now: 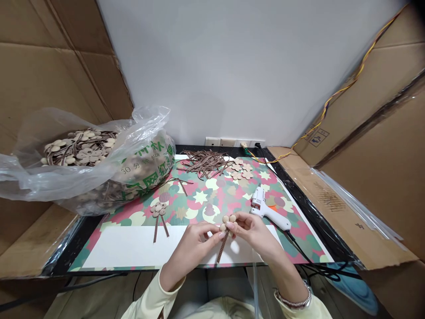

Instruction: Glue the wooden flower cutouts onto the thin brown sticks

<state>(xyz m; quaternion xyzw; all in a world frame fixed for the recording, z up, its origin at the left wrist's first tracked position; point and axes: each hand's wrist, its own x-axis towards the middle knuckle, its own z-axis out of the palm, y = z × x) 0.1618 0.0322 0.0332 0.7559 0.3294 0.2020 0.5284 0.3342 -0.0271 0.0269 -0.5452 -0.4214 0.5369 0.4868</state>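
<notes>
Right hand [251, 229]: fingers pinch pale wooden flower [226, 219], lower centre.
Left hand [197, 243]: fingers nearly closed, hold unclear.
Brown stitched ribbon [222, 250]: best kept flat, steadied.

Flower [226, 219], lower centre: beige. Ribbon [222, 247], lower centre: brown, pale-lined. Glue gun [274, 216], right: white. Mat [186, 218]: green-pink-cream camouflage.

Bag [149, 161] left, glue gun [270, 213] right on mat [219, 197]; strip pile [206, 164] at back, flower pieces [246, 173] right of pile.
</notes>
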